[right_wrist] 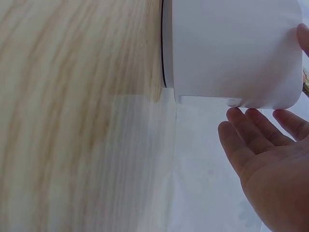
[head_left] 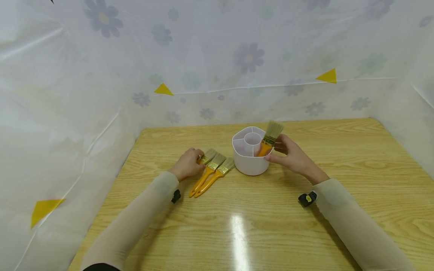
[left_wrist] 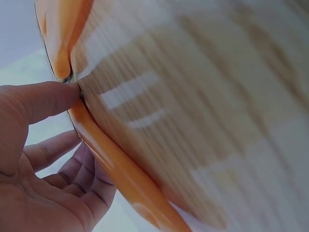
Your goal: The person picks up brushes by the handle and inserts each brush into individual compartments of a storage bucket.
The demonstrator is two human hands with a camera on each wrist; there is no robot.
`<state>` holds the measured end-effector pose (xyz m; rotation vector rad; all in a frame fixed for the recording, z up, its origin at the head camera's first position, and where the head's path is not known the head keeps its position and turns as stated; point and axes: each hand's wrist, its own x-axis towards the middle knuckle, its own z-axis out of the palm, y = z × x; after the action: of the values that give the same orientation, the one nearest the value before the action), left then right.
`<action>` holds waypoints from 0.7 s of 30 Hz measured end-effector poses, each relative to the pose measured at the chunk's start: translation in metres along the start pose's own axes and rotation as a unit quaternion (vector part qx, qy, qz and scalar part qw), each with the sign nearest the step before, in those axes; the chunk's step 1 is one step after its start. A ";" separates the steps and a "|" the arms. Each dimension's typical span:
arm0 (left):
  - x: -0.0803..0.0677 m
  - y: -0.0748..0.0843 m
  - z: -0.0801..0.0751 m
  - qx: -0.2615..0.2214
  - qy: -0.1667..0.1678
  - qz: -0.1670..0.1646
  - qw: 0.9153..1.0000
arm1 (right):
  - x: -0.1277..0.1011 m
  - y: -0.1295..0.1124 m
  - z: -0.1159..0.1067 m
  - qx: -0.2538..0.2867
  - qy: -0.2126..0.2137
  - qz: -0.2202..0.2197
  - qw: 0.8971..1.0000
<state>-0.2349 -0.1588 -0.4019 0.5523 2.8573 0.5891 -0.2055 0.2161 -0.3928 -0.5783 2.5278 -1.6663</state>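
Observation:
My left hand pinches the leftmost paintbrush on the table near its metal band. In the left wrist view, the thumb lies against that brush's orange handle. Two more paintbrushes lie fanned out beside it, bristles pointing away. To their right stands a white round organizer with several compartments around a central cup. One paintbrush leans bristles-up in its right compartment. My right hand is at the organizer's right side, thumb at the rim and fingertips touching the outer wall, fingers extended.
The wood-grain table carries everything. A pale flowered sheet hangs behind its back edge and along the sides, with yellow tape pieces on it. Each wrist wears a small black strap device.

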 end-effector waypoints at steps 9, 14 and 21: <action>0.002 0.000 0.000 0.000 0.000 0.003 1.000 | 0.000 -0.001 0.000 -0.007 -0.004 0.001 1.000; 0.003 -0.002 0.000 0.005 0.003 0.012 1.000 | 0.000 0.000 0.001 -0.007 0.005 0.006 1.000; 0.004 -0.002 0.001 0.001 0.003 0.005 1.000 | 0.001 0.001 0.001 -0.007 0.005 0.003 1.000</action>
<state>-0.2388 -0.1588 -0.4037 0.5658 2.8624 0.5900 -0.2063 0.2152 -0.3936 -0.5628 2.5473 -1.6552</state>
